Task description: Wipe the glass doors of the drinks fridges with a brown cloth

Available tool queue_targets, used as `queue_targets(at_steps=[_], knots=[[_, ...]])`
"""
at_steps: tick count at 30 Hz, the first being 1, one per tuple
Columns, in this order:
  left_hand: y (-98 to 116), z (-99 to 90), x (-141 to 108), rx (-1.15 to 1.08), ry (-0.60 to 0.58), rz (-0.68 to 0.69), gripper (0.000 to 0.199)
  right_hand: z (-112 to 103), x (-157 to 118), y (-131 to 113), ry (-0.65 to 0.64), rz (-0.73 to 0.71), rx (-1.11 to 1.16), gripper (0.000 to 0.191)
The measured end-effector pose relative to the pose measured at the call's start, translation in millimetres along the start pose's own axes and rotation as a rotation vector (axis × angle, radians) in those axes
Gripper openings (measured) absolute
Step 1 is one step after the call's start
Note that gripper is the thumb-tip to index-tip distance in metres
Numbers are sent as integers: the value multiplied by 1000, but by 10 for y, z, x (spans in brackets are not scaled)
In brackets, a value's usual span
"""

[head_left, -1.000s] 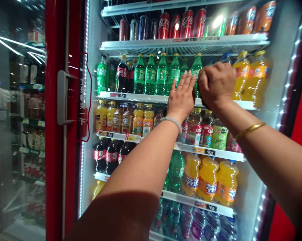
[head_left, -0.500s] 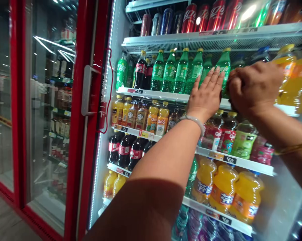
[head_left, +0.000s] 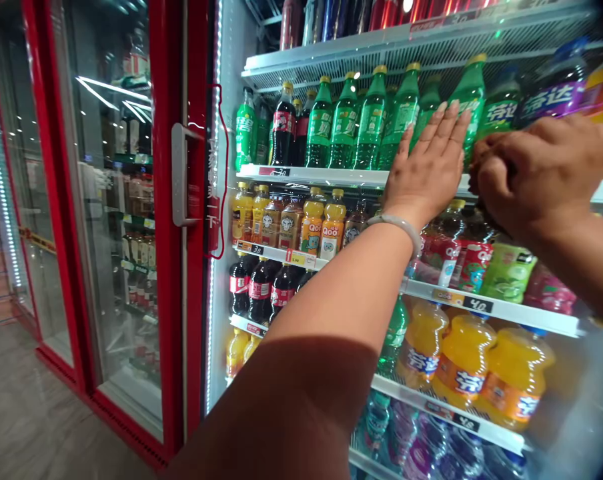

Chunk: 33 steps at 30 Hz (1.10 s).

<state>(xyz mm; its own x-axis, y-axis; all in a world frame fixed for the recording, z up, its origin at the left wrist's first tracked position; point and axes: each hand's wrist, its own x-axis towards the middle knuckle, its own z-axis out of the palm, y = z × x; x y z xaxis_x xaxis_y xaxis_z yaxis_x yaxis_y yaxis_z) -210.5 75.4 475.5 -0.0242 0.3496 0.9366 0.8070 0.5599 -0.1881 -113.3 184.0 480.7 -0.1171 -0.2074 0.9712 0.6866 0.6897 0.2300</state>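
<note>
My left hand [head_left: 425,160], with a pale bangle [head_left: 396,225] at the wrist, reaches up to the drink shelf. Its fingers are stretched out flat, the palm facing away from me, in front of a green soda bottle [head_left: 470,87]. Whether the palm touches the bottle cannot be told. Close on its right is my right hand [head_left: 544,170], curled into a fist; what its fingers hold, if anything, is hidden. Behind the fist stand a green-labelled bottle [head_left: 501,113] and a purple-labelled bottle [head_left: 556,90].
More green bottles [head_left: 366,123] and a cola bottle [head_left: 283,127] fill the same shelf [head_left: 321,175]. Lower shelves carry juice bottles [head_left: 312,217] and large orange soda bottles [head_left: 464,360]. Left are a red-framed glass door [head_left: 126,300] and its white handle [head_left: 179,177].
The view has shifted, so the upper shelves sit higher and the lower bottles farther right. Both hands appear slightly farther right, keeping the same shapes.
</note>
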Motion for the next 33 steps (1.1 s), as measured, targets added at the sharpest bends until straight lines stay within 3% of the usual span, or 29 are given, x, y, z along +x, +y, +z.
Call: queue_targets(at_steps=[4, 6, 13, 16, 20, 23, 26, 28, 30, 33], knots=[[-12, 28, 26, -3, 40, 12, 62, -1, 444, 90, 11, 160, 3, 41], [-21, 50, 37, -30, 95, 14, 63, 4, 473, 76, 46, 191, 42, 40], [-63, 102, 49, -136, 149, 19, 62, -80, -137, 131, 70, -31, 163, 29], [-85, 111, 49, -166, 164, 27, 62, -99, 63, 278, 38, -36, 163, 31], [-96, 118, 55, -183, 165, 30, 63, -109, 393, 343, 17, 124, 141, 34], [-99, 121, 56, -167, 177, 31, 62, -144, 166, 275, 2, 134, 155, 34], [-128, 131, 53, -156, 184, 35, 62, -198, -251, 274, -43, 25, 208, 31], [-149, 143, 67, -180, 178, 35, 62, -222, -357, 338, -78, -16, 231, 32], [-136, 152, 118, -263, 190, 18, 62, -223, -239, 421, -68, 53, 224, 38], [37, 137, 273, -470, 263, 67, 67, -182, 160, 514, 9, 259, 230, 45]])
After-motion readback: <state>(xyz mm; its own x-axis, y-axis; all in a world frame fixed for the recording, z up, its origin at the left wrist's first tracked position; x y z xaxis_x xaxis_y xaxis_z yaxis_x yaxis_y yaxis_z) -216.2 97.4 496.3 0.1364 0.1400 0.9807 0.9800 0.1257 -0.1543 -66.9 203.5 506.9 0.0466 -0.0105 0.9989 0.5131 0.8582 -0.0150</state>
